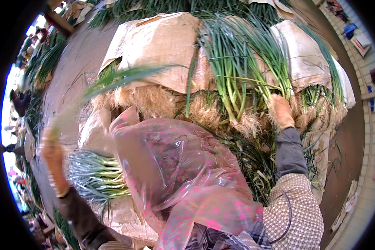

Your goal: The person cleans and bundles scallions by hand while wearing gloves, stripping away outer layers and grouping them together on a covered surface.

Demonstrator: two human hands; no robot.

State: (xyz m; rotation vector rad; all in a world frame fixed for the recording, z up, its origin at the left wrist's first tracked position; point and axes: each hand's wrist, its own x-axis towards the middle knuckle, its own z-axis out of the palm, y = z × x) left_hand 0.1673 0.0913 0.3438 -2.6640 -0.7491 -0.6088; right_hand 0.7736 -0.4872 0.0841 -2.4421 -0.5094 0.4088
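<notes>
My left hand, in a tan glove and smeared by motion, is out at the left. Blurred green onion leaves trail up and right from it. My right hand, in an orange-tan glove, is closed at the root end of some green onions whose leaves point away from me. Just left of it, a loose bunch of green onions lies with its roots toward me. Below my left hand's side, a bundle of green onions with pale stalks lies on sacking.
Tan woven sacks cover rows of onions with hairy roots showing. Stripped leaves are heaped beside my lap, which a clear pink-dotted plastic sheet covers. More onions lie at the back. A pale wall runs along the right.
</notes>
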